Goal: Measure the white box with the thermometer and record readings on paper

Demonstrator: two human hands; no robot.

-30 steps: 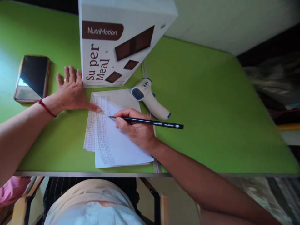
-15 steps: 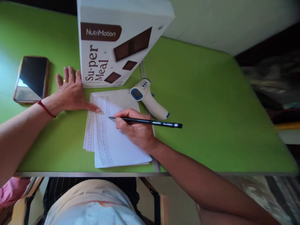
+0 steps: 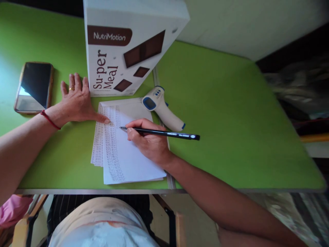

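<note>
Across a green table (image 3: 231, 137), handwritten sheets (image 3: 138, 161) lie near a white box (image 3: 108, 15). The right hand (image 3: 150, 142) pinches a black pen (image 3: 177, 134), its tip over them; the left hand (image 3: 77, 104) lies spread, its thumb touching them.

Black pen (image 3: 180, 135), white paper (image 3: 141, 166)
You hold the pen slanted low in your right hand (image 3: 150, 144), tip beside the handwriting (image 3: 113, 147) — contact unclear. Your paper lies flat — a loose stack, small columns down the top sheet's (image 3: 133, 154) left side, a written under-sheet (image 3: 98, 147) jutting out leftward, your left hand's (image 3: 77, 104) thumb on it.
</note>
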